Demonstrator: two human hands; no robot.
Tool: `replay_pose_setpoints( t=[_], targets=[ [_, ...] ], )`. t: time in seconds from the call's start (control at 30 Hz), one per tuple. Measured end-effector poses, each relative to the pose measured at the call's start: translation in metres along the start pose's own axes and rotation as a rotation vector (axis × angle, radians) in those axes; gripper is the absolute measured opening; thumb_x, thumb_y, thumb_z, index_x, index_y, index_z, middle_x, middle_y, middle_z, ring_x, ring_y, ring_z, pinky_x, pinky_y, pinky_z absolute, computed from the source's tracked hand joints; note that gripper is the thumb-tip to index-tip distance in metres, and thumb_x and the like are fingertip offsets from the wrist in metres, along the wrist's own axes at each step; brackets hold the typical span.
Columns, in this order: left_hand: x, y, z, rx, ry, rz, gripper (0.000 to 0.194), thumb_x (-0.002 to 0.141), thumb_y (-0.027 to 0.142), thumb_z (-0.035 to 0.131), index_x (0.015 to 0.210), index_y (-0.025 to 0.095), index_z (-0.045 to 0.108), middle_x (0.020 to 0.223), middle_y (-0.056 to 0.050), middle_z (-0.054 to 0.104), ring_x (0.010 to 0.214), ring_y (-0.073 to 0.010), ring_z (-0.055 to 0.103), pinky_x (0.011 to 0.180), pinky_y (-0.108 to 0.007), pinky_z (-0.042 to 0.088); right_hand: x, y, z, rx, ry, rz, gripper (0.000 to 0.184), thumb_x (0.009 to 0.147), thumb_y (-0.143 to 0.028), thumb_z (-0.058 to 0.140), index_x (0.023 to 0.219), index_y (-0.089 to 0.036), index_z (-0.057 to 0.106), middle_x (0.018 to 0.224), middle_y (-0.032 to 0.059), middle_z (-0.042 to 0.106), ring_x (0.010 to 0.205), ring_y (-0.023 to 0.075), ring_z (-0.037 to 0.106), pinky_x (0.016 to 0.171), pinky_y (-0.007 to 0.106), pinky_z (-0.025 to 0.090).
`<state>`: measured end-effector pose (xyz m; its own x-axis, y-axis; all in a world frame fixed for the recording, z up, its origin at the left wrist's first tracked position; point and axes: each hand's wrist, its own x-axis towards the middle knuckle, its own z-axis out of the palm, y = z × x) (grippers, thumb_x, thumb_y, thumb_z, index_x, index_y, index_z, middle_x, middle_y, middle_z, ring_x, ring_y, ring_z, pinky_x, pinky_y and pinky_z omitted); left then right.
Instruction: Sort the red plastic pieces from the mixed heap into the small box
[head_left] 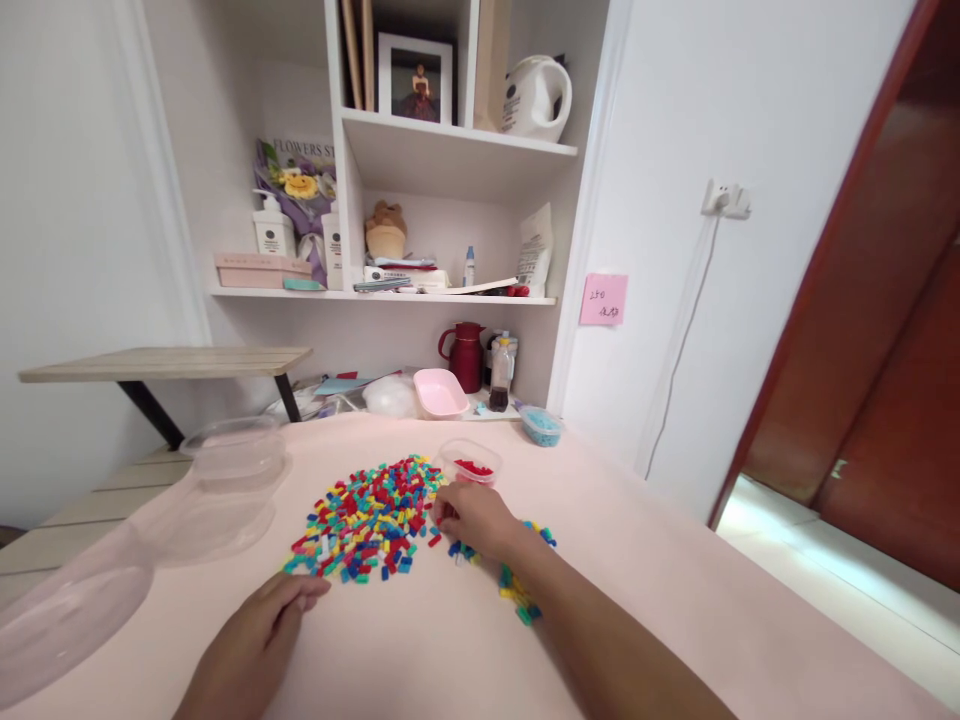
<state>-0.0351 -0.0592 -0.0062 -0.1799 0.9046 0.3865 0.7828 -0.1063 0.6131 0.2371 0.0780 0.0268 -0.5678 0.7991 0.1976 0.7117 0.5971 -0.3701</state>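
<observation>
A wide heap of small coloured plastic bricks (pixel 367 515) in red, blue, green and yellow lies on the pink tabletop. At the heap's right edge, my right hand (pixel 476 515) is bent down with its fingers curled together beside some red bricks. What it grips, if anything, is hidden. Just behind it stands a clear plastic container (pixel 491 455) with red bricks inside. A smaller group of blue, green and yellow bricks (pixel 517 590) is partly covered by my right wrist. My left hand (pixel 274 620) rests on the table at the heap's near left edge, fingers closed, nothing visible in them.
Empty clear tubs and lids (pixel 236 455) are on the left. A clear box of light blue pieces (pixel 541 427) is at the back right. Behind the table are a pink tray (pixel 441 393), a dark red jug (pixel 466 360) and a bottle (pixel 500 375). A wooden stand (pixel 165 364) is at left.
</observation>
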Motion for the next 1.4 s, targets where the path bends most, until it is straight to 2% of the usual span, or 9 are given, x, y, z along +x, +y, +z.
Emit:
replay_pose_setpoints(
  t=[0.2,0.4,0.53,0.73,0.83,0.97,1.1,1.27,1.4],
  targets=[
    [0.0,0.0,0.0,0.009,-0.024,-0.001,0.032,0.078,0.037,0.046,0.083,0.028,0.076,0.092,-0.001,0.078,0.089,-0.0193,0.073,0.078,-0.027,0.057,-0.004,0.004,-0.008,0.069,0.051,0.008,0.012,0.073,-0.015,0.063,0.081,-0.023,0.066,0.083,-0.0028,0.069,0.076,0.0131,0.059,0.061,0.022,0.032],
    [0.0,0.0,0.0,0.017,-0.022,-0.003,0.031,0.077,0.036,0.047,0.084,0.028,0.076,0.092,-0.001,0.078,0.089,-0.0198,0.072,0.08,-0.029,0.057,-0.003,0.018,-0.024,0.242,0.364,0.04,0.008,0.08,-0.023,0.058,0.085,-0.022,0.064,0.082,-0.0011,0.068,0.07,0.0137,0.059,0.064,0.024,0.039],
    [-0.001,0.0,-0.001,0.013,-0.026,-0.003,0.031,0.078,0.035,0.047,0.085,0.028,0.076,0.092,-0.001,0.078,0.089,-0.0198,0.072,0.08,-0.029,0.057,0.001,0.03,-0.023,0.244,0.508,0.117,0.01,0.08,-0.021,0.058,0.086,-0.022,0.066,0.084,-0.0005,0.068,0.068,0.0142,0.059,0.064,0.026,0.041],
    [0.0,-0.001,0.0,0.018,-0.031,-0.002,0.031,0.079,0.035,0.046,0.085,0.028,0.076,0.093,0.0,0.078,0.091,-0.0199,0.072,0.08,-0.029,0.057,0.002,0.035,-0.02,0.24,0.627,0.112,0.03,0.086,-0.024,0.051,0.113,-0.024,0.065,0.098,0.0027,0.067,0.064,0.0131,0.059,0.068,0.028,0.046],
    [0.001,-0.003,0.002,0.02,-0.024,-0.001,0.032,0.079,0.035,0.046,0.084,0.028,0.076,0.094,0.0,0.078,0.091,-0.0196,0.072,0.081,-0.029,0.057,0.0,0.027,-0.019,0.298,0.529,0.024,0.025,0.088,-0.023,0.049,0.101,-0.022,0.07,0.089,0.0024,0.07,0.067,0.0143,0.061,0.07,0.027,0.047],
    [0.0,-0.003,0.002,0.009,-0.023,0.02,0.03,0.078,0.034,0.047,0.085,0.028,0.076,0.092,0.0,0.078,0.088,-0.0187,0.072,0.08,-0.027,0.057,-0.002,0.017,-0.013,0.267,0.216,-0.146,0.019,0.083,-0.019,0.056,0.089,-0.023,0.073,0.086,0.0004,0.072,0.076,0.0154,0.064,0.07,0.024,0.046],
    [-0.001,0.004,-0.002,0.011,-0.034,0.016,0.031,0.079,0.034,0.046,0.086,0.027,0.076,0.092,0.0,0.077,0.087,-0.0184,0.072,0.079,-0.026,0.057,-0.005,0.014,-0.007,0.243,-0.039,-0.21,0.018,0.077,-0.015,0.062,0.088,-0.023,0.075,0.089,-0.0007,0.074,0.079,0.0143,0.065,0.068,0.021,0.045],
    [-0.002,0.01,-0.004,0.033,-0.039,0.004,0.033,0.079,0.033,0.044,0.086,0.027,0.076,0.091,-0.001,0.077,0.087,-0.0182,0.072,0.078,-0.026,0.057,-0.005,0.014,-0.002,0.215,-0.101,-0.221,0.02,0.078,-0.016,0.063,0.094,-0.022,0.074,0.085,-0.0006,0.074,0.073,0.013,0.064,0.062,0.02,0.041],
    [-0.004,0.009,-0.003,0.043,-0.037,0.006,0.035,0.08,0.033,0.042,0.088,0.026,0.076,0.093,-0.001,0.077,0.089,-0.0182,0.071,0.08,-0.027,0.056,-0.003,0.011,0.002,0.111,-0.104,-0.228,0.018,0.077,-0.017,0.064,0.09,-0.023,0.074,0.086,-0.001,0.073,0.074,0.013,0.062,0.062,0.021,0.038]
  ],
)
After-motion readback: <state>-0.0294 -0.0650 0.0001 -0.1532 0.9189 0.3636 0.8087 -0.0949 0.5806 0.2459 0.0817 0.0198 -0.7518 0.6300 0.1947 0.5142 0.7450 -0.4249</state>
